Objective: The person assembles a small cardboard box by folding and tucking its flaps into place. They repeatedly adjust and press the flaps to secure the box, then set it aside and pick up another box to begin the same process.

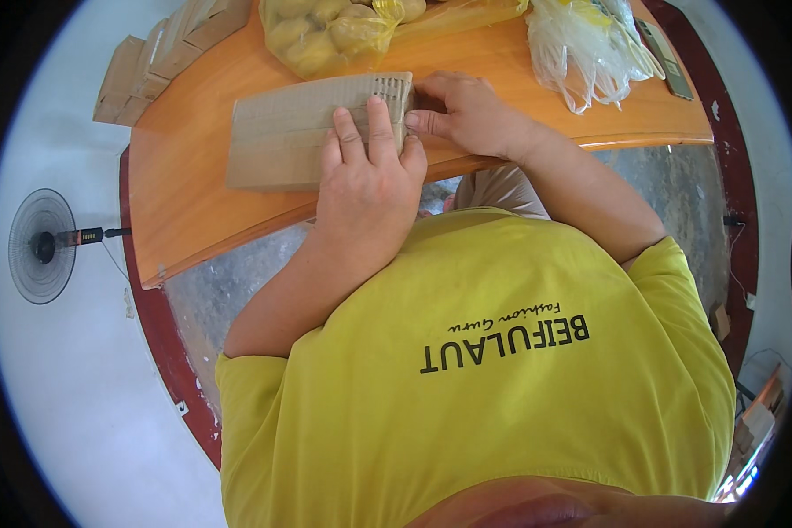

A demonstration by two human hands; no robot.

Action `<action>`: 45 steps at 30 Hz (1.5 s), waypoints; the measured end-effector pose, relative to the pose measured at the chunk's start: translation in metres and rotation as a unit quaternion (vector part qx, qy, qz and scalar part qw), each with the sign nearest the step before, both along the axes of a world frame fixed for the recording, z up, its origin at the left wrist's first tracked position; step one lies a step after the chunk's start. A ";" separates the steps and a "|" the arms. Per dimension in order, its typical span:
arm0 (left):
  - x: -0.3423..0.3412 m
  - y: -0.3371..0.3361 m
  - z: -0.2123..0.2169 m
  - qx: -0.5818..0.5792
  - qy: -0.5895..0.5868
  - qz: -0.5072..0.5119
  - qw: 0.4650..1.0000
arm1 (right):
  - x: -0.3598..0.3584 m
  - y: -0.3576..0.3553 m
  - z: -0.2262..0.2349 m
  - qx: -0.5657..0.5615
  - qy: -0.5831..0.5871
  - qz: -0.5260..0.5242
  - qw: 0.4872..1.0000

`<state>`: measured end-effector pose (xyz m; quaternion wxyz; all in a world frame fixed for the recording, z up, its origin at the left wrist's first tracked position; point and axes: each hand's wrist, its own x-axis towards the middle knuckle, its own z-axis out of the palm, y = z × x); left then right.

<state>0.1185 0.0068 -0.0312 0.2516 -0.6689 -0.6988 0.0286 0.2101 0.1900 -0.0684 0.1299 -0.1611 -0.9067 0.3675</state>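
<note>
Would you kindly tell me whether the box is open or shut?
I cannot tell: the box shows a flat, closed upper face, but its right end, by the right hand, is mostly hidden.

On the worktop (185,198), a carton (277,136) lies near the near edge, the left hand (370,180) on top and the right hand (475,114) at its right end. Behind it sits a bag of round produce (312,40). Boxes (163,57) line the far left; toward the right edge lie a plastic bag (581,48) and, beyond it, a phone (666,60).
</note>
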 end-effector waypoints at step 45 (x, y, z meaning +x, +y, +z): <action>0.002 0.000 0.001 0.003 -0.006 0.002 1.000 | -0.008 0.007 0.001 -0.059 -0.027 -0.021 0.998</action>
